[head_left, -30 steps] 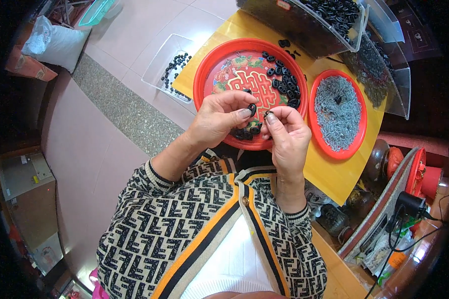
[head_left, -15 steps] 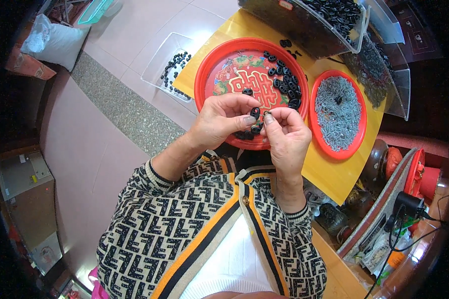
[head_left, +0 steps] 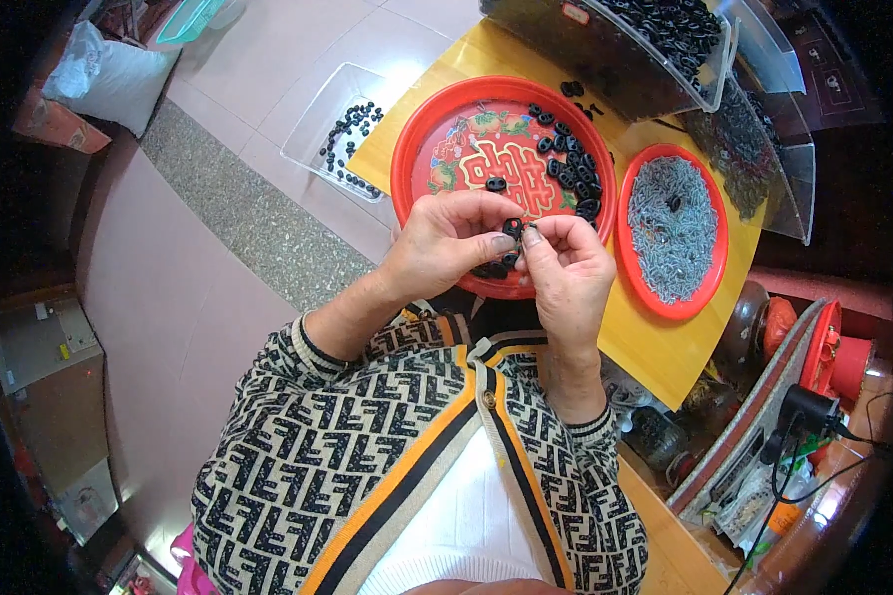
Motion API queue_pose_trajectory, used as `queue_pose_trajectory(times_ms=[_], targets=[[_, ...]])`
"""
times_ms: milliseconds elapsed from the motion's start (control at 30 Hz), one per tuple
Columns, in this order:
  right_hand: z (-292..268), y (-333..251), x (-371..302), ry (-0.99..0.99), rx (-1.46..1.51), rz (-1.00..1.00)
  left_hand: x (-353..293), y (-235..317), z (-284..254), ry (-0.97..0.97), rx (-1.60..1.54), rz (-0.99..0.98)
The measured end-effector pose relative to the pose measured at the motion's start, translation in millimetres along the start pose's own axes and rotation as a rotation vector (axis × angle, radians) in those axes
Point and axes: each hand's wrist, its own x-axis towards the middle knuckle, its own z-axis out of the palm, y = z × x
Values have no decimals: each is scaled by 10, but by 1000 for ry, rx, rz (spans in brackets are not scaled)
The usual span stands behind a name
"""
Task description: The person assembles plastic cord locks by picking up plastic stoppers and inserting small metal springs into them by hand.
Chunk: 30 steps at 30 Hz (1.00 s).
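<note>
Over the near part of a round red tray, my two hands meet fingertip to fingertip. My left hand pinches a small black oval piece with holes between thumb and fingers. Against its right side, my right hand is closed in a pinch; whatever tiny thing sits in its fingertips is mostly hidden. More black oval pieces lie heaped along the tray's right side, and a few sit under my hands. To the right stands an oval red tray full of small grey screw-like pieces, with one black piece on top.
Both trays stand on a yellow board. At the far right is a clear bin heaped with black pieces, with another clear bin beside it. A clear box with scattered black pieces stands left of the board. Jars and cables crowd the right.
My fingertips have drawn closer together, and my right fingers now press against the black piece. The rest stays where it was, apart from a slight shift of the view.
</note>
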Motion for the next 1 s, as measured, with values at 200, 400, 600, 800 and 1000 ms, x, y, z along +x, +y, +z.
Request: queue_pose_trajectory(times_ms=[200, 400, 600, 800, 1000], targets=[[-2, 12, 23, -20, 37, 68, -1, 2, -17, -2, 57, -17], [-161, -5, 92, -216, 326, 184, -3, 13, -10, -19, 9, 25], [-248, 69, 157, -353, 465, 264, -16, 87, 74, 11, 86, -6], [-272, 95, 169, -372, 489, 286, -6, 52, 66, -3, 235, 79], [-289, 172, 212, -419, 502, 264, -1, 109, 117, 32, 291, 72]])
